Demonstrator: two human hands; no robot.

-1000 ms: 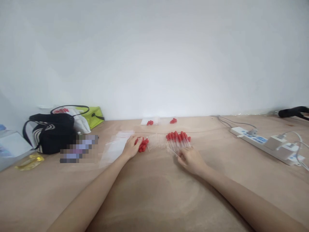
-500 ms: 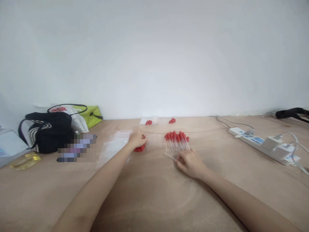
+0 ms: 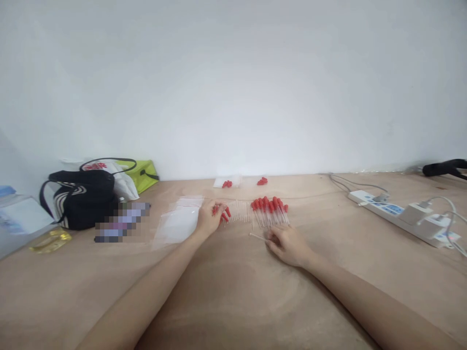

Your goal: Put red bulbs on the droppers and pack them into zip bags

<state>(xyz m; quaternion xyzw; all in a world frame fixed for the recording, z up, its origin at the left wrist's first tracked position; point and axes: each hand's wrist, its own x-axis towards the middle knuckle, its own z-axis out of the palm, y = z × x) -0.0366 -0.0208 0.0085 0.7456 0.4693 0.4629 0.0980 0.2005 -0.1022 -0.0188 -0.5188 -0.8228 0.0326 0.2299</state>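
My right hand (image 3: 287,244) is closed round one end of a thin clear glass dropper tube (image 3: 257,236), whose free end points left just above the table. Beyond that hand lie several glass droppers with red rubber bulbs (image 3: 269,204), side by side with the bulbs pointing away from me. My left hand (image 3: 208,219) is over a group of red rubber bulbs (image 3: 228,212), its fingers pinched on a bulb and partly hiding the others. Between the hands is a row of bare glass tubes (image 3: 241,211).
Clear zip bags (image 3: 178,223) lie left of my left hand. Two small piles of red pieces (image 3: 226,184) rest on plastic bags near the wall. A black bag (image 3: 85,199) and yellow tape (image 3: 51,241) are at left, a power strip (image 3: 394,214) with chargers at right.
My left hand has shifted slightly right and toward me, and more red bulbs show beside its fingers. My right hand keeps the tube in nearly the same place. The view has turned slightly.
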